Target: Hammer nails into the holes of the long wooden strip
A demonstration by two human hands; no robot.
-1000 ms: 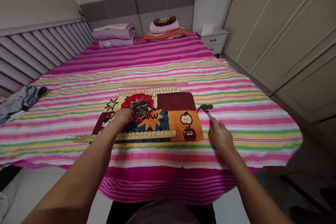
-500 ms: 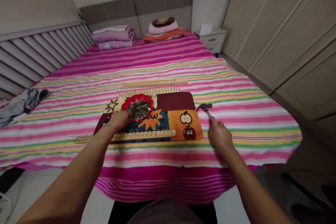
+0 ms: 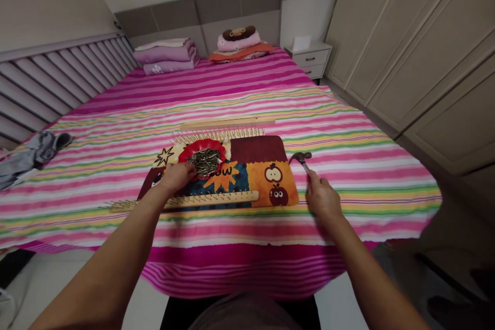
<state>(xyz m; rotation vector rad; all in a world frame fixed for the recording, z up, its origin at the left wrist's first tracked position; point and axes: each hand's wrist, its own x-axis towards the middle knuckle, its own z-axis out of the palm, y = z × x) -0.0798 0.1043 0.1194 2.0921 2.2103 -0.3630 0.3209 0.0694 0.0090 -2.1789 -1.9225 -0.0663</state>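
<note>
My left hand point(image 3: 180, 176) is at the left rim of a red scalloped bowl point(image 3: 182, 155), its fingers closed together against the nails point(image 3: 207, 161) heaped inside. Whatever sits between those fingertips is too small to make out. In my right hand point(image 3: 324, 197) is a claw hammer point(image 3: 300, 157), gripped by its handle, its head resting over the striped cloth right of the patterned board point(image 3: 259, 148). A wooden strip point(image 3: 220, 198) studded with a row of nails lies along the board's near edge, partly behind my left forearm. Another nail-studded strip point(image 3: 228, 135) lies behind the bowl.
A plain wooden strip point(image 3: 228, 124) lies at the far side of the board. The bed's striped sheet point(image 3: 371, 165) spreads all around. Grey clothing point(image 3: 36, 152) lies at left. Folded bedding point(image 3: 168, 56) is stacked by the headboard point(image 3: 216, 7). A wardrobe point(image 3: 417, 46) stands at right.
The whole view has shifted very slightly. Both hands, the hammer and the bowl stay in the same places on the bed.
</note>
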